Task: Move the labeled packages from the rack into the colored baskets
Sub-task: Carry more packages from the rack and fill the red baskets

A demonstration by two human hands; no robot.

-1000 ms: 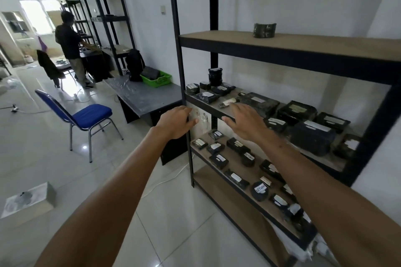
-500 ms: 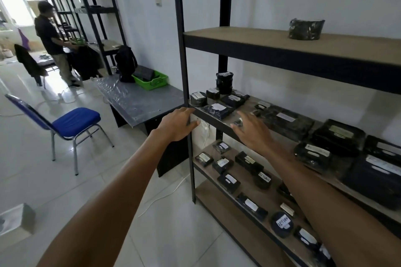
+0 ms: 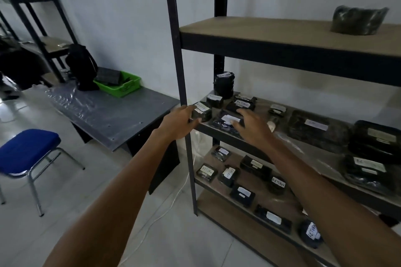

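The corner package (image 3: 201, 111) sits at the front-left end of the rack's (image 3: 282, 28) middle shelf, with the flat package (image 3: 227, 119) just beside it. A second ago both hands hung short of the shelf; they have since come in. The left hand (image 3: 179, 124) has reached past the post (image 3: 175, 50), and its curled fingers now meet the corner package, though I cannot tell whether they truly grip it. The right hand (image 3: 252, 129) is spread, fingers apart, over the flat package, holding nothing. So the pick looks to be starting, and nothing has left the shelf yet. The green basket (image 3: 128, 88) waits well apart on the table (image 3: 112, 115) to the left.
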